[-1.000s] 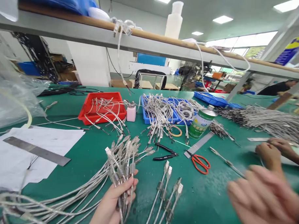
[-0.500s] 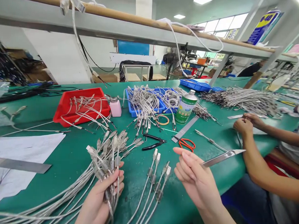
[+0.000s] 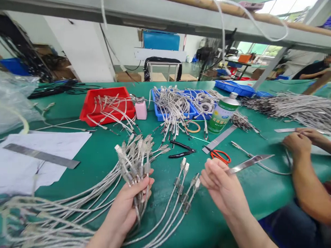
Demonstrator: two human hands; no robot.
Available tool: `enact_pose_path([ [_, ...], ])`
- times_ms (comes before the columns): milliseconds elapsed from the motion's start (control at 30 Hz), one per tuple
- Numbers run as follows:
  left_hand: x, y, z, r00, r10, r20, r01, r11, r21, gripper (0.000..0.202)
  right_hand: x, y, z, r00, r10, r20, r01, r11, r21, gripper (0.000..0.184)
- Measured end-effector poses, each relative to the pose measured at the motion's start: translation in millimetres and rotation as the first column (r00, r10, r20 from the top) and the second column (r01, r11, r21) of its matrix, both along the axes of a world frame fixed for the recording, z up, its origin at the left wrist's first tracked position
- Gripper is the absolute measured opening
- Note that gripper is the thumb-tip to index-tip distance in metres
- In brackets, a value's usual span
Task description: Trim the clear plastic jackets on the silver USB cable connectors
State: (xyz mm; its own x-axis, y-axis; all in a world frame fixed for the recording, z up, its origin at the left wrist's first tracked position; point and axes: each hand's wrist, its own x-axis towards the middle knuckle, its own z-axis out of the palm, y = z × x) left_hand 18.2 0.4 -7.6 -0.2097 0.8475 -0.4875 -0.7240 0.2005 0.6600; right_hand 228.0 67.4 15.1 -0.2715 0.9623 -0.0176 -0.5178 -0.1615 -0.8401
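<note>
Left hand (image 3: 127, 206) closed around bundle of grey cables (image 3: 134, 162), fingers (image 3: 144, 183) wrapped over the front of the bundle, thumb side hidden behind it. Connector ends fanned upward just above the fingertips; cable lengths trailing down and away past the heel of the hand, spread across green table (image 3: 99, 165) toward the near left edge.

Right hand (image 3: 223, 187) gripping metal blade (image 3: 249, 163), fingers (image 3: 215, 169) closed narrow on its near end, palm turned inward. Blade jutting out beyond the fingertips, tilted slightly upward, clear of the table.

Four loose cables (image 3: 183, 189) lying flat between the two hands, connector ends pointing away, nearest one just beside the right fingertips; touching or not, cannot tell.

Beyond the right fingertips: orange-handled scissors (image 3: 220, 156), then steel ruler (image 3: 218, 139) and green-labelled can (image 3: 222, 114). Black tweezers (image 3: 182, 150) beyond the gap between the hands. Farther out from the left fingertips: red tray (image 3: 109, 104) with cables, pink bottle (image 3: 141, 108) beside it, blue tray (image 3: 173, 109) heaped with cables.

Well out to the far side of the left hand: white paper sheet (image 3: 31, 159) with second ruler (image 3: 41, 156) on it.

Co-worker's hands (image 3: 300, 141) well apart from the right hand, out past the blade tip, resting close together on the table.
</note>
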Motion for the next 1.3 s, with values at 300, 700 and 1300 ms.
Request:
enact_pose_path([
  [300, 4.1, -2.1, 3.5, 0.989, -0.072, -0.13, 0.077, 0.997, 0.032, 0.031, -17.6, 38.0, 6.9, 0.912, 0.377, 0.165, -0.363, 0.925, -0.11, 0.04],
  [700, 1.1, -4.3, 5.4, 0.985, -0.136, -0.102, 0.143, 0.987, 0.071, 0.022, -33.1, 21.7, -18.8, 0.646, 0.072, 0.76, -0.545, 0.74, 0.394, 0.034],
  [1300, 3.1, -6.5, 3.9, 0.987, -0.119, -0.113, 0.121, 0.993, 0.014, 0.018, -32.1, 8.2, -23.5, 0.477, -0.354, 0.804, -0.71, 0.384, 0.59, 0.026],
])
